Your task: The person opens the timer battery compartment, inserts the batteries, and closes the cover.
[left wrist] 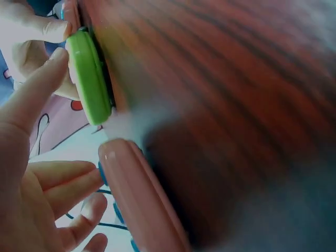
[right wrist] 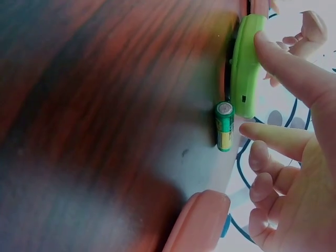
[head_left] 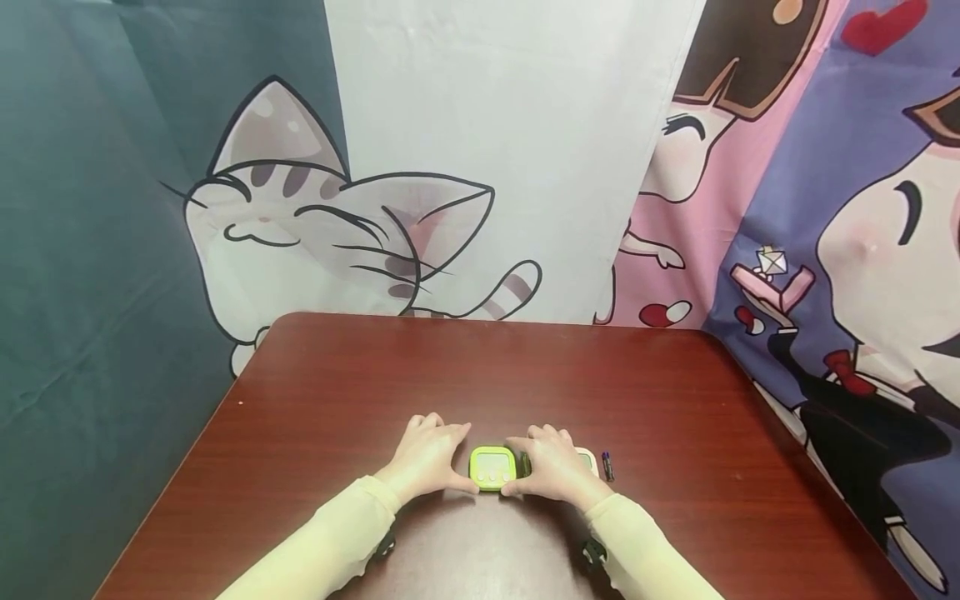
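A bright green digital timer (head_left: 492, 469) lies screen up on the table between my two hands. My left hand (head_left: 426, 457) has its thumb at the timer's lower left edge, fingers spread away. My right hand (head_left: 553, 469) touches the opposite lower corner with its thumb; its index finger stretches past the far side. A green-and-yellow battery (right wrist: 224, 127) lies beside the timer, near the right index fingertip. Close to my left fingers is a pinkish rounded device (left wrist: 139, 194), hidden in the head view. Another pale, pinkish device (head_left: 588, 459) is partly covered by my right hand.
A dark battery (head_left: 607, 467) lies right of the pale device. The brown wooden table (head_left: 480, 375) reaches back to a cartoon-printed curtain (head_left: 480, 100), which also hangs along both sides.
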Tool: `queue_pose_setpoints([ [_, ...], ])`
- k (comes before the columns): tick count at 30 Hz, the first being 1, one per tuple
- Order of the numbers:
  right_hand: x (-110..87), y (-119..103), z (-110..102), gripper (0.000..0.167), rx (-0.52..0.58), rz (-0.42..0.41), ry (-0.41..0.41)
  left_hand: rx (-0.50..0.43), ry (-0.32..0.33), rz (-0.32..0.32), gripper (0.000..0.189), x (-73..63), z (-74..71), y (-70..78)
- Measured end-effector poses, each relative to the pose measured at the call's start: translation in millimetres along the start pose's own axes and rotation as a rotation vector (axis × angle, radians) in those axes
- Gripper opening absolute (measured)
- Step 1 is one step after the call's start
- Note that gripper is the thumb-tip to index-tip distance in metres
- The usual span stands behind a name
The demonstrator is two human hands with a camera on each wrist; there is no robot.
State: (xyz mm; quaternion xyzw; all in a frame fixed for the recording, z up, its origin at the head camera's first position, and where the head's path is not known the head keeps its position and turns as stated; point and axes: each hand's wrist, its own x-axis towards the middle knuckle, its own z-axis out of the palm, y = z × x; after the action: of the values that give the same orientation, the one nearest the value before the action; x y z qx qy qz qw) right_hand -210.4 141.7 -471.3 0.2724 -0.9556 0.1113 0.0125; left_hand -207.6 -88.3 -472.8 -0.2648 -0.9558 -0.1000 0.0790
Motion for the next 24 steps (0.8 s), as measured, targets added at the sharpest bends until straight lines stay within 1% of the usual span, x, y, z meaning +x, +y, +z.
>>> queue_pose_setpoints([
  [3,-0.3,-0.8,-0.1,0.067,0.009,0.009,-0.010,0.019,-0.006,-0.006,0.093,2.1,1.9,2.4],
  [6,-0.8,-0.7,0.2,0.065,0.012,0.012,-0.017,0.012,-0.032,-0.015,0.089,3.3,3.5,4.6],
  [9,-0.9,0.6,0.9,0.065,0.013,0.008,-0.020,-0.037,-0.070,-0.055,0.085,3.6,3.3,7.0],
  [11,-0.8,1.2,0.8,0.065,0.019,0.003,-0.020,-0.073,-0.096,-0.095,0.084,3.8,2.5,9.5],
  [13,-1.0,1.7,0.6,0.064,0.028,-0.001,-0.021,-0.090,-0.112,-0.117,0.084,4.5,2.4,12.4],
  [14,-1.1,1.8,0.4,0.064,0.031,-0.002,-0.022,-0.087,-0.114,-0.113,0.084,5.2,2.8,13.8],
  [15,-1.3,1.8,0.2,0.064,0.035,-0.001,-0.023,-0.080,-0.107,-0.093,0.084,6.0,3.5,15.2],
  [19,-2.2,0.6,0.0,0.063,0.037,-0.006,-0.024,-0.025,-0.067,0.016,0.080,9.1,7.2,18.8],
  [21,-2.5,-0.3,-0.1,0.063,0.039,-0.009,-0.029,-0.002,-0.053,0.057,0.078,10.3,8.4,19.5],
  [24,-2.4,-1.1,0.0,0.063,0.042,-0.010,-0.036,0.001,-0.059,0.059,0.075,11.0,9.0,20.1],
])
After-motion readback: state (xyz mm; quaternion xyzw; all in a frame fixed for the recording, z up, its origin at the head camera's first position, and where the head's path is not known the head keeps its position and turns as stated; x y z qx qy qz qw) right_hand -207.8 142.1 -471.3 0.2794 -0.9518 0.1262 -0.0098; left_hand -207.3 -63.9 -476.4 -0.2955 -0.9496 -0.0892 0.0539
